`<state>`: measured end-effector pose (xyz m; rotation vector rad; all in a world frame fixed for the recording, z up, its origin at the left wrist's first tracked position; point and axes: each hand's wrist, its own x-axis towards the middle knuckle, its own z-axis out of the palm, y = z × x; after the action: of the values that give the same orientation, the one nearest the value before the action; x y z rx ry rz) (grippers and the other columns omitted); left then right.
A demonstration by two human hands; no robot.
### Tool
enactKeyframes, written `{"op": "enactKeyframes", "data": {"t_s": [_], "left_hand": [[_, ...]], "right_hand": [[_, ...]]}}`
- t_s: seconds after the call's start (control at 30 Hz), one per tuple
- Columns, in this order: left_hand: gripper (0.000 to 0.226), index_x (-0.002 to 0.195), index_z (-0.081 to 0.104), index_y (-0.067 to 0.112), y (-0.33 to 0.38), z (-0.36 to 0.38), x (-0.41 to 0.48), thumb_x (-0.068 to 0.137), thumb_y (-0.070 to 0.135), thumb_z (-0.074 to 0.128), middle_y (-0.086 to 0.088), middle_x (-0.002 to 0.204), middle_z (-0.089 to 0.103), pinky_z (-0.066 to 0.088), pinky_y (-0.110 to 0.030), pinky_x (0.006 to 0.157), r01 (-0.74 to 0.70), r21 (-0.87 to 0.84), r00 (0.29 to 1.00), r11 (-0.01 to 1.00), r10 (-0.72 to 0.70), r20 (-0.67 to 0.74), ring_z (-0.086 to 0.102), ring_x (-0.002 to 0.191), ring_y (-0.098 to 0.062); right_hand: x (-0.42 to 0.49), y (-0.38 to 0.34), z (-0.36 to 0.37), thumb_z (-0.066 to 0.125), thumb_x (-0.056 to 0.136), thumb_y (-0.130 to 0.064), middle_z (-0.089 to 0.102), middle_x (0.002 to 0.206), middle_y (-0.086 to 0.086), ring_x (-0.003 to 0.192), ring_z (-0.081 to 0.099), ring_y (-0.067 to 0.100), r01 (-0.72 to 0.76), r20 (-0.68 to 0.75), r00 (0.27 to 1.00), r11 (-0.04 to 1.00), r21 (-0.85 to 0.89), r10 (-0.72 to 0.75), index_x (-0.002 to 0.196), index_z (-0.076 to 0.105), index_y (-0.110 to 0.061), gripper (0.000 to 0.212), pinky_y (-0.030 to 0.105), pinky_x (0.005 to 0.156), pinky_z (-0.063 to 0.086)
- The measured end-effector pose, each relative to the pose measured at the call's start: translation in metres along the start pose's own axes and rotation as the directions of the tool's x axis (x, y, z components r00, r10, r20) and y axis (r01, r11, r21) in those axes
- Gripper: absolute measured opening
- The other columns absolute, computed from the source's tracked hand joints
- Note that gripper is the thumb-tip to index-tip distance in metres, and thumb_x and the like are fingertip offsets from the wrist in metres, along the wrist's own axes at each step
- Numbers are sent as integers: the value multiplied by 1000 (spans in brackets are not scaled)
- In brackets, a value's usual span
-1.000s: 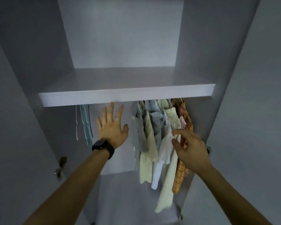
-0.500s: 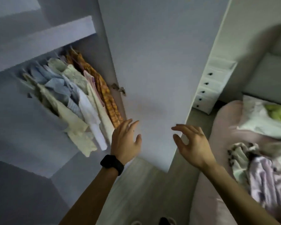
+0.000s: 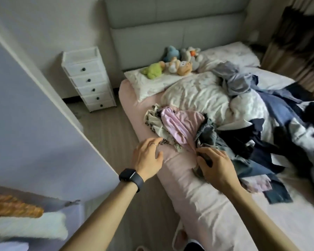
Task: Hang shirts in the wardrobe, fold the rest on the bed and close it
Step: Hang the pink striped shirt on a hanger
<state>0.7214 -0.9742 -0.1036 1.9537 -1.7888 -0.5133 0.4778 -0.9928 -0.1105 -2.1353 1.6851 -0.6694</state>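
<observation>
A heap of loose clothes lies on the pink bed (image 3: 198,201): a cream patterned garment (image 3: 152,121), a pink garment (image 3: 181,124), a grey garment (image 3: 208,134) and dark navy pieces (image 3: 243,144). My right hand (image 3: 216,166) curls its fingers on the lower end of the grey garment at the heap's near edge. My left hand (image 3: 148,157), with a watch on its wrist, hovers with relaxed fingers beside the patterned garment's hem, holding nothing. The open wardrobe door (image 3: 34,115) stands at the left. Hung shirts, orange (image 3: 13,205) and white (image 3: 25,226), show at the bottom left.
A white drawer unit (image 3: 89,78) stands by the wall beyond the door. Stuffed toys (image 3: 176,65) and pillows lie at the headboard, a rumpled white duvet (image 3: 203,95) behind the heap. Curtains (image 3: 297,42) hang at the far right. Slippers (image 3: 179,236) are on the floor below.
The view has swung from the wardrobe interior round to the bed. Both hands have come down to the clothes heap, and my right hand has taken hold of the grey garment.
</observation>
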Motion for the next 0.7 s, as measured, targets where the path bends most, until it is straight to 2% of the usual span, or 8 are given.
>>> {"op": "enactKeyframes", "data": {"t_s": [0.13, 0.3, 0.5, 0.7], "left_hand": [[50, 142, 52, 23, 38, 46, 31, 93, 24, 59, 2, 140, 52, 36, -33, 109, -105, -11, 989, 994, 106, 108, 47, 129, -19], [50, 138, 56, 24, 70, 94, 67, 88, 26, 60, 3, 134, 56, 44, -40, 103, -159, 25, 974, 987, 153, 170, 53, 123, -21], [50, 139, 56, 23, 70, 127, 106, 89, 25, 61, 1, 137, 54, 41, -40, 105, -91, 69, 980, 993, 77, 182, 52, 125, -23], [52, 143, 50, 24, 29, 137, 149, 92, 22, 57, 1, 146, 43, 34, -41, 112, 42, 103, 973, 994, -64, 224, 42, 135, -23]], "right_hand": [[-13, 52, -26, 72, 89, -25, 69, 120, -4, 114, 56, 28, -205, -12, 979, 979, -2, 205, 118, 71, -28, 29, 26, 92, 35], [-7, 102, -55, 70, 91, -25, 69, 121, -3, 117, 53, 28, -301, -42, 952, 953, 27, 302, 120, 70, -27, 29, 31, 95, 38], [27, 143, -60, 68, 93, -29, 66, 127, -7, 118, 51, 24, -287, 8, 958, 957, 35, 287, 124, 67, -28, 30, 34, 98, 41], [96, 150, -26, 66, 93, -30, 66, 128, -4, 119, 52, 24, -247, 109, 964, 968, 32, 243, 127, 65, -27, 34, 32, 98, 39]]}}
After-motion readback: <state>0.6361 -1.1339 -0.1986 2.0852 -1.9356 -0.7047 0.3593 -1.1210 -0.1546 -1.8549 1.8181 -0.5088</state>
